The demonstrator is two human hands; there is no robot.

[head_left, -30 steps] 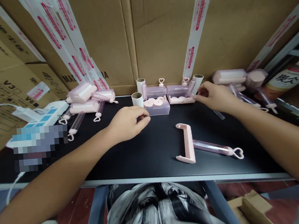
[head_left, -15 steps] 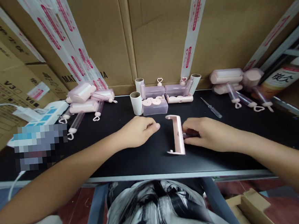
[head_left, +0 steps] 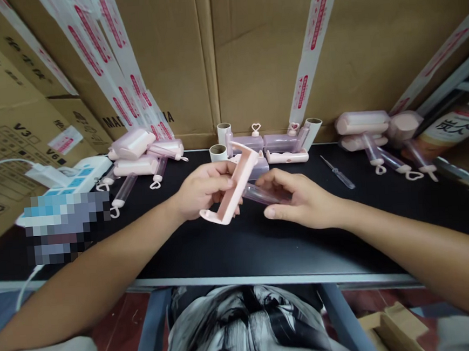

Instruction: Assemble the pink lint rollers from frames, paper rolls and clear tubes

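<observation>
A pale pink bracket-shaped lint roller frame (head_left: 241, 183) with a clear plastic handle (head_left: 262, 193) is held tilted above the black table. My left hand (head_left: 205, 191) is closed on the bracket, thumb on its near side and fingertips partly behind it. Around the handle, my right hand (head_left: 301, 197) curves loosely; the handle's end lies between its fingers and the thumb, which is spread apart from it. Behind the hands, a translucent cover (head_left: 261, 168) is partly hidden. Nearby stand a white paper-core tube (head_left: 218, 154) and a pink half-shell with round openings (head_left: 287, 156).
Pink lint rollers with heart-ended handles are piled at the left (head_left: 136, 164) and right (head_left: 362, 125). A screwdriver (head_left: 337, 173) lies right of my right hand. A power strip (head_left: 78, 177) sits at the left, a labelled bottle (head_left: 450, 126) far right. Cardboard boxes (head_left: 249, 50) wall the back.
The frame has moved left and up and has turned tilted. My left hand, earlier apart from it, now grips the bracket; my right hand's hold on the handle has loosened.
</observation>
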